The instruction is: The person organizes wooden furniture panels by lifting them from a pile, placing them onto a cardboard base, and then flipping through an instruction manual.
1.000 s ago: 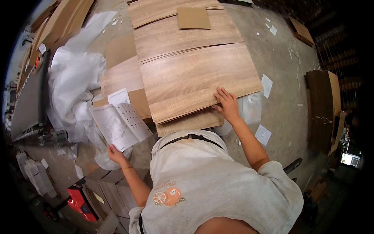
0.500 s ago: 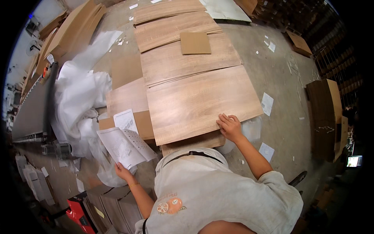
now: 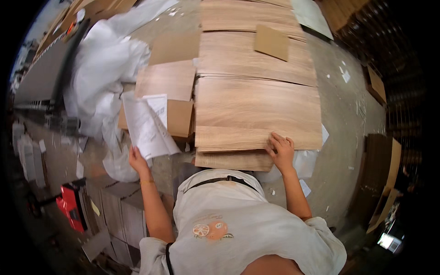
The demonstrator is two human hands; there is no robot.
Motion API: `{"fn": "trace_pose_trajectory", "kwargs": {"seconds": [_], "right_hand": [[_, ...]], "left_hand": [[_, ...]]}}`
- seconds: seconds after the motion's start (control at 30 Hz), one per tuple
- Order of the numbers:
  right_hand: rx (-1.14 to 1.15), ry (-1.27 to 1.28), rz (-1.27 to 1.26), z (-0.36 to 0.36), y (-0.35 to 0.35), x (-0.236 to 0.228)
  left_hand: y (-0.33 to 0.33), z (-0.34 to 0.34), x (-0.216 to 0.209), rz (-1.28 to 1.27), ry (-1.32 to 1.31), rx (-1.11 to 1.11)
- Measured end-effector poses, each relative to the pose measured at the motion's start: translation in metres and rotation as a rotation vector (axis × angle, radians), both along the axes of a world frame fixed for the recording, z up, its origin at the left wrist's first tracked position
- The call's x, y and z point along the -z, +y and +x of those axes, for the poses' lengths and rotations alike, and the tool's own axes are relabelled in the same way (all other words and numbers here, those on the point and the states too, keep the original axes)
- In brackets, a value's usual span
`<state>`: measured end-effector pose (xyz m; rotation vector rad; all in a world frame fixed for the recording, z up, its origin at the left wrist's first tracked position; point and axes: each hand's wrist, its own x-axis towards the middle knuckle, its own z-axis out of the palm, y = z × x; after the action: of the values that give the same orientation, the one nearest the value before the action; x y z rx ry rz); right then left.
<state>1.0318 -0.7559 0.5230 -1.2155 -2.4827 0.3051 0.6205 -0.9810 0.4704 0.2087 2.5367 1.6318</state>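
Observation:
Printed instruction sheets (image 3: 149,133) with drawings hang from my left hand (image 3: 137,161), its fingers closed on their lower left corner. The sheets bend in the middle and are blurred a little. Behind them another white printed sheet (image 3: 159,107) lies on brown cardboard. My right hand (image 3: 281,150) rests with fingers apart on the near edge of a light wood-grain panel (image 3: 256,107), right of its middle. This panel is the nearest of several laid in an overlapping row away from me. Under its near edge a lower wood-grain panel (image 3: 233,160) sticks out.
A small brown cardboard square (image 3: 271,42) lies on the far panels. To the left are crumpled white foam wrap (image 3: 107,64) and a dark conveyor (image 3: 50,68). Stacked grey-brown boards (image 3: 114,206) stand near my left elbow, beside a red object (image 3: 72,208). Cartons (image 3: 373,178) stand at right.
The view has turned, so the panels sit further right and straighter. My left hand has lifted the sheets, which now fold over more. My right hand stays at the panel's near edge.

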Motion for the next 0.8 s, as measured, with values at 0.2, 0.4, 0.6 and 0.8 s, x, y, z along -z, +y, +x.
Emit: {"fn": "trace_pose_trajectory", "kwargs": {"seconds": [0.2, 0.4, 0.6, 0.8], "right_hand": [[0.023, 0.008, -0.032, -0.063, 0.003, 0.011], [0.335, -0.139, 0.037, -0.135, -0.001, 0.028], [0.202, -0.24, 0.175, -0.221, -0.001, -0.004], [-0.093, 0.366, -0.393, -0.486, -0.009, 0.087]], "left_hand": [[0.003, -0.068, 0.032, 0.139, -0.07, -0.031], [-0.051, -0.179, 0.188, -0.179, -0.227, 0.079], [-0.041, -0.246, 0.295, -0.381, -0.195, 0.099], [-0.058, -0.253, 0.34, -0.303, -0.407, 0.114]]}}
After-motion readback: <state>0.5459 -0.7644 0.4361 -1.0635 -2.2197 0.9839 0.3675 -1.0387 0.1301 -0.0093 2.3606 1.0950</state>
